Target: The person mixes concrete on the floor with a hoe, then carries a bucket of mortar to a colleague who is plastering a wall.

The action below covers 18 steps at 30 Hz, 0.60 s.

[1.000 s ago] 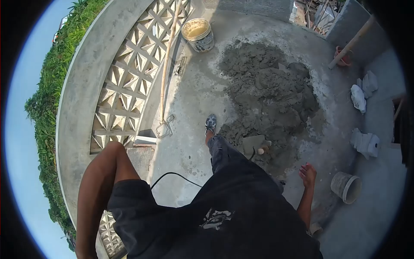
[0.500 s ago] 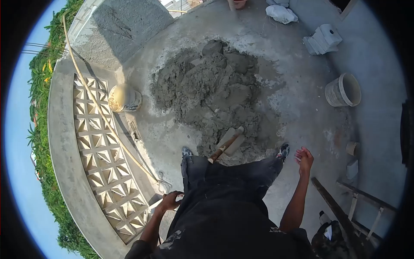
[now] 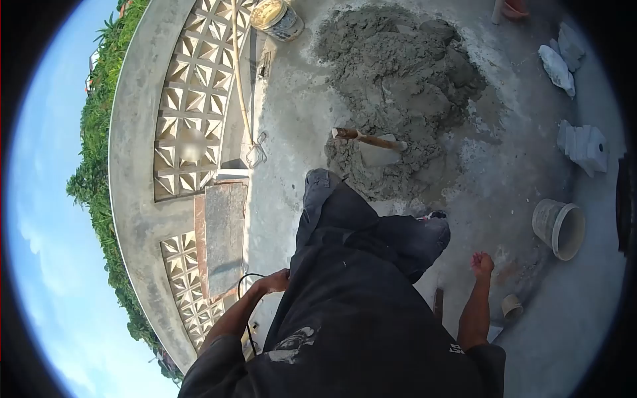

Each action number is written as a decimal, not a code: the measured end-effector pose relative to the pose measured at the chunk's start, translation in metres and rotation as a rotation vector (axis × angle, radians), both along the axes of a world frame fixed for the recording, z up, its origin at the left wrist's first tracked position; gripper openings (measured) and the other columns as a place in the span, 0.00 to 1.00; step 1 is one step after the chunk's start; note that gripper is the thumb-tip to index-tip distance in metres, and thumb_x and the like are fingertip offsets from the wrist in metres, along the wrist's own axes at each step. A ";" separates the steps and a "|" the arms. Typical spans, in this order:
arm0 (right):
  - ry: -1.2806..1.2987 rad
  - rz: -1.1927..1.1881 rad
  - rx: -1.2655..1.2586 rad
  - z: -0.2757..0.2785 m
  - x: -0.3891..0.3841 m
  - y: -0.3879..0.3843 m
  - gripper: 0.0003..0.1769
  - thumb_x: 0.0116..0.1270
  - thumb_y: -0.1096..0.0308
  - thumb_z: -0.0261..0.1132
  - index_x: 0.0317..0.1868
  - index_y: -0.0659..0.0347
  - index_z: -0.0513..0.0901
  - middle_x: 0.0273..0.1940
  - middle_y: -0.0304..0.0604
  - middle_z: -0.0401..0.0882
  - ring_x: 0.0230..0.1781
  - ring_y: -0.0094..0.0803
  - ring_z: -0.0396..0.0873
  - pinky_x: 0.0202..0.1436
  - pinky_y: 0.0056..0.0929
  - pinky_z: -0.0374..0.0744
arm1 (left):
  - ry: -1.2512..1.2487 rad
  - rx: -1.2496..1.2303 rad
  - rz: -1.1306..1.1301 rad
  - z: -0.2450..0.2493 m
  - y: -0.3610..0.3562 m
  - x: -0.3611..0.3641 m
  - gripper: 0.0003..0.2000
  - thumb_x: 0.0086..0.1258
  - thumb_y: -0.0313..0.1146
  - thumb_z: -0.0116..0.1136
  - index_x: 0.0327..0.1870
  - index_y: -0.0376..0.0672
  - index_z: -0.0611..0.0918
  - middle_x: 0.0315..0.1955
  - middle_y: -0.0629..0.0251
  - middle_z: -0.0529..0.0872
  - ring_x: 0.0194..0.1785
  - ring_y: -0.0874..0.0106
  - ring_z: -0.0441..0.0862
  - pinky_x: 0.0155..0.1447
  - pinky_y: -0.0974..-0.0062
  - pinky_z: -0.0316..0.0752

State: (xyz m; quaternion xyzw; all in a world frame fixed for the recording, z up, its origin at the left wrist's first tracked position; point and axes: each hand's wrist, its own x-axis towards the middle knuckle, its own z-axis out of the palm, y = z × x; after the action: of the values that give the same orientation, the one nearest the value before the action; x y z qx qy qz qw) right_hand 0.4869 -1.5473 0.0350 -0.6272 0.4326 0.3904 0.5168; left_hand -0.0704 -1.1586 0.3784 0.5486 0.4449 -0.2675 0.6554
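Note:
My left hand (image 3: 277, 281) is at the left side of my dark trousers (image 3: 345, 225), touching the cloth, its fingers mostly hidden. Out to the right, my right hand (image 3: 483, 264) hangs over the concrete floor with loosely curled fingers and nothing visible in it. Ahead of my feet lies a large heap of wet grey mortar (image 3: 405, 79). A wooden-handled tool (image 3: 371, 139) with a flat, pale blade rests on the near edge of this heap; neither hand touches it.
A balustrade of patterned blocks (image 3: 192, 99) runs along the left, with a board (image 3: 224, 232) leaning there. A mortar-stained bucket (image 3: 277, 20) stands by it. To the right are an empty bucket (image 3: 559, 229), a small pot (image 3: 511, 306) and white blocks (image 3: 584, 147).
My view has swung left, so the heap and tool appear farther up and right. My body has turned, and my left hand has come against my trousers. The leaning board has come into view.

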 end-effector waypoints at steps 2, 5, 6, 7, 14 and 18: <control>0.156 0.081 0.007 0.024 -0.052 0.004 0.13 0.71 0.69 0.56 0.53 0.60 0.76 0.38 0.47 0.81 0.35 0.35 0.79 0.40 0.35 0.80 | 0.048 -0.261 0.268 -0.011 -0.033 -0.029 0.21 0.65 0.25 0.60 0.61 0.39 0.78 0.54 0.57 0.84 0.61 0.68 0.77 0.64 0.69 0.71; 0.185 0.428 -0.003 0.090 -0.122 0.048 0.09 0.70 0.69 0.57 0.48 0.61 0.77 0.36 0.46 0.80 0.32 0.34 0.78 0.37 0.34 0.80 | -0.099 -0.052 0.321 0.000 -0.056 -0.030 0.18 0.58 0.21 0.67 0.52 0.41 0.84 0.45 0.65 0.88 0.48 0.73 0.83 0.56 0.70 0.76; 0.127 0.550 0.092 0.094 -0.135 0.053 0.09 0.69 0.70 0.57 0.47 0.61 0.77 0.35 0.45 0.80 0.31 0.34 0.78 0.36 0.34 0.79 | -0.126 0.003 0.295 -0.007 -0.063 -0.040 0.16 0.57 0.22 0.68 0.48 0.40 0.86 0.42 0.66 0.89 0.45 0.74 0.83 0.55 0.71 0.76; 0.072 0.669 0.183 0.091 -0.150 0.054 0.09 0.69 0.70 0.58 0.47 0.61 0.77 0.34 0.44 0.79 0.30 0.34 0.78 0.35 0.34 0.79 | -0.153 0.054 0.268 -0.016 -0.068 -0.051 0.14 0.56 0.22 0.70 0.45 0.40 0.87 0.39 0.67 0.90 0.43 0.74 0.84 0.54 0.71 0.77; -0.021 0.950 0.298 0.111 -0.227 0.129 0.11 0.68 0.68 0.61 0.49 0.60 0.77 0.35 0.43 0.79 0.30 0.33 0.77 0.32 0.29 0.77 | -0.204 0.131 0.368 -0.051 -0.020 -0.196 0.07 0.54 0.25 0.72 0.33 0.38 0.88 0.30 0.65 0.90 0.37 0.76 0.84 0.48 0.73 0.77; -0.229 1.140 0.045 0.224 -0.344 0.253 0.17 0.70 0.64 0.62 0.55 0.63 0.76 0.39 0.45 0.81 0.32 0.29 0.78 0.33 0.26 0.77 | -0.264 -0.054 0.339 -0.035 0.040 -0.287 0.08 0.56 0.31 0.73 0.34 0.39 0.88 0.27 0.69 0.89 0.34 0.79 0.81 0.45 0.75 0.75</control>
State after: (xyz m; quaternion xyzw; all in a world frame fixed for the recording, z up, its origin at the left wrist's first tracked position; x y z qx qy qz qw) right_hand 0.1433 -1.2939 0.2590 -0.7882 -0.0405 0.5456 0.2818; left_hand -0.3571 -1.1185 0.3439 0.4785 0.4339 -0.0911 0.7580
